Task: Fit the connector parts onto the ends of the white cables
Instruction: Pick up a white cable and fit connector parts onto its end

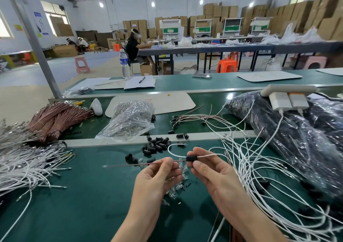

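Head view — left fingers point(168, 163) pinching brown wire point(130, 165), right fingers point(200, 165) pinching black connector point(190, 158) on white cable point(206, 155)

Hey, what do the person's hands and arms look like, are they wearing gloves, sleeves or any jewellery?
No gloves: the left hand and right hand are bare. No sleeve shows on the left forearm or the right forearm down to the frame's lower edge. No ring, watch or bracelet is visible, and the nails that show are short and unpainted.
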A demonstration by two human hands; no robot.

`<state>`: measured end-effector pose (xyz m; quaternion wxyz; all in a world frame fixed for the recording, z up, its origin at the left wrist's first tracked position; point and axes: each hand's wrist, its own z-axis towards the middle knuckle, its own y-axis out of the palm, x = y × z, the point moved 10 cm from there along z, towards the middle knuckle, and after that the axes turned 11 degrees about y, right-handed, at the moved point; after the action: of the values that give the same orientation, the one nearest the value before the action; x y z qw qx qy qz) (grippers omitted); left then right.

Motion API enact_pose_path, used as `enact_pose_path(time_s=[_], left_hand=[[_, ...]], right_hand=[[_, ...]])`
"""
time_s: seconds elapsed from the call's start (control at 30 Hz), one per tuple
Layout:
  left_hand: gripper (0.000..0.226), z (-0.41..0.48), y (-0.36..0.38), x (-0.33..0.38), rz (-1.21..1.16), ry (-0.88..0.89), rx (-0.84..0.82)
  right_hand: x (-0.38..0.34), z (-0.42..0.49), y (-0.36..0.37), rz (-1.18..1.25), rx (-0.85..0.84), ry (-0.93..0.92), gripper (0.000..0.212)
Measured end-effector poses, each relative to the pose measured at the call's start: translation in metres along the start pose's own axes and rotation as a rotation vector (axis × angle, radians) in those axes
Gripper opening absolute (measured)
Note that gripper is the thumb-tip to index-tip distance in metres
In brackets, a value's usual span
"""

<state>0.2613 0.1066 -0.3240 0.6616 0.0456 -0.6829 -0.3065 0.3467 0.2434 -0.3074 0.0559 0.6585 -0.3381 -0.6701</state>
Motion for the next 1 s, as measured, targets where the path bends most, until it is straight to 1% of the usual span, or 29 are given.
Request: enact_pose_path(time_s=[0.1, 0.27, 0.5, 0.57, 0.67, 0.8, 1.0], left_hand=[[0.023, 0.0, -0.003, 0.001, 0.035, 0.003, 0.007], [0.04, 0.0, -0.003, 0.004, 0.041, 0.037, 0.025], [0.037, -0.003, 0.007, 0.009, 0.037, 0.094, -0.039], [0.03, -0.004, 0.012, 0.008, 0.042, 0.094, -0.071], [0.021, -0.007, 0.016, 0.006, 0.076, 0.109, -0.1], [0.034, -0.009, 0.016, 0.006, 0.085, 0.122, -0.087], [0.035, -0.01, 0.015, 0.008, 0.111, 0.147, -0.072]], right_hand=[[-0.002, -0.003, 0.005, -0.082, -0.019, -0.021, 0.034], [-0.004, -0.005, 0.011, -0.17, -0.042, -0.051, 0.034], [-0.003, -0.003, 0.005, -0.155, 0.004, -0.054, 0.043], [-0.004, -0.004, 0.006, -0.156, -0.002, -0.055, 0.04], [-0.005, -0.006, 0.009, -0.193, 0.001, -0.061, 0.028], [-0.012, -0.011, 0.009, -0.262, 0.061, -0.11, 0.023], [-0.015, -0.013, 0.011, -0.349, 0.099, -0.161, 0.017]])
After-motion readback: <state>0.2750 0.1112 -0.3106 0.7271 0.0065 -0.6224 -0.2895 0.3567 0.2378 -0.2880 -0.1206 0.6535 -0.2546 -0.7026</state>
